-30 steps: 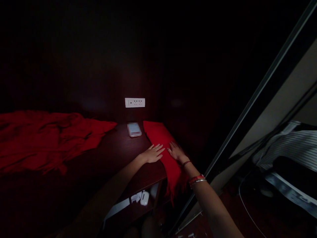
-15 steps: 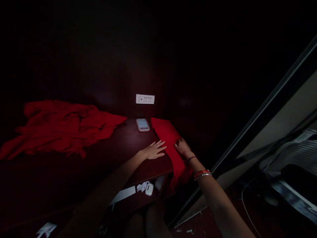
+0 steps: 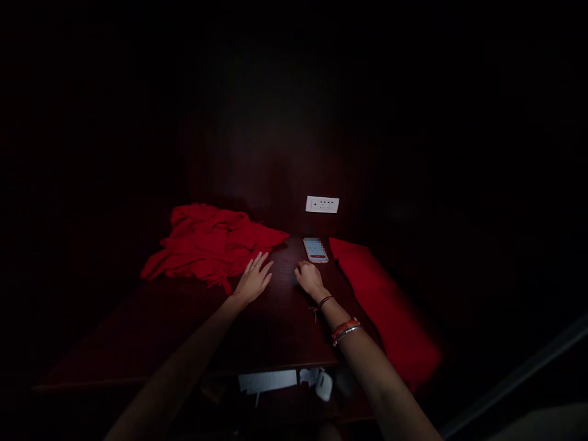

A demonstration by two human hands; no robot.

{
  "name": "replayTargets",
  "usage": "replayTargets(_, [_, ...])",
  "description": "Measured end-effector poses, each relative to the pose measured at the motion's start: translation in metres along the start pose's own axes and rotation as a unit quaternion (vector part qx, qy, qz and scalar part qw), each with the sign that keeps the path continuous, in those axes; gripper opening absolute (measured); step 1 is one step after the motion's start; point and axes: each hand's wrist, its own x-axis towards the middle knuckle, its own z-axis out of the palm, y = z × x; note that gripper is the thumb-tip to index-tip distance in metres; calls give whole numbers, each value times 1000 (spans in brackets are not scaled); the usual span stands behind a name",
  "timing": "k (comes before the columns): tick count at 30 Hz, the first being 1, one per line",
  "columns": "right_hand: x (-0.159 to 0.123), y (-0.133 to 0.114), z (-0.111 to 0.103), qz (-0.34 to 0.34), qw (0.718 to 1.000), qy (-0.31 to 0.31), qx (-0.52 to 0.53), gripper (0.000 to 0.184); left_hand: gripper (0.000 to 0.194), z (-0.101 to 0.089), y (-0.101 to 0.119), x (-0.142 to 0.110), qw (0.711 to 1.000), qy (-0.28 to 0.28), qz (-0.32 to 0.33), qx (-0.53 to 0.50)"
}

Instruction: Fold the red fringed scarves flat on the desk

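Observation:
My left hand is open, fingers spread, at the right edge of a crumpled heap of red cloth on the dark wooden desk. Whether its fingertips touch the cloth I cannot tell. My right hand is closed, knuckles up, over the bare desk top just in front of a phone with a lit screen. Its curled fingertips are hidden, so anything in them cannot be made out. To its right, a flat, smooth length of red cloth lies along the desk's right side, with neither hand on it.
A white socket plate is on the dark wall behind the desk. In the open shelf below lie a white paper and a small white case. Much of the surroundings is too dark to make out.
Both hands have left the flat red cloth at the right and moved left, toward the crumpled heap. The view has turned left. The flat cloth stays along the desk's right side.

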Motion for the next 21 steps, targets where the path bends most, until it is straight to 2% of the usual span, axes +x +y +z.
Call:
replayTargets(3, [14, -27, 16, -34, 999, -5, 33, 27, 37, -5, -9, -4, 998, 19, -59, 19])
replayTargets(6, [21, -38, 24, -66, 996, -14, 57, 26, 38, -9, -13, -4, 993, 33, -106, 27])
replayTargets(10, [27, -36, 30, -99, 988, -27, 116, 26, 42, -14, -24, -2, 983, 70, -162, 50])
replayTargets(14, [35, -27, 35, -97, 980, -45, 168, 26, 46, -18, -47, -6, 947, 136, -279, 77])
replayTargets(21, [44, -30, 46, -87, 985, -16, 145, 26, 50, -18, -82, -19, 900, 194, -380, 89])
